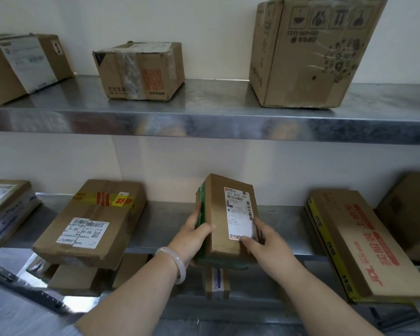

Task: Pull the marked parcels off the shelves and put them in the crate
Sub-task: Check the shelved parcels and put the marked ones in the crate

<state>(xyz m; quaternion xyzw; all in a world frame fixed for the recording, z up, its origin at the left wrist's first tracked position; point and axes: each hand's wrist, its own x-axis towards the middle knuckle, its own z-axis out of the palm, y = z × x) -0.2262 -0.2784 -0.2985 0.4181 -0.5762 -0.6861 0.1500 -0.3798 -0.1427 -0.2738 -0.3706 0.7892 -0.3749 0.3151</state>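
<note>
Both hands grasp the small brown parcel (216, 214) at the front edge of the lower shelf (170, 221), midway along it. The left hand (192, 236) curls round its green-taped side. The right hand (267, 246) pinches the near corner by the white label (239, 212). A yellow-taped box (90, 221) lies toward the shelf's left end, a red-printed flat box (357, 241) toward its right.

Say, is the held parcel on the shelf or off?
Partly off: left hand and right hand grip the parcel, near end past the shelf edge; far end, cannot tell.
</note>
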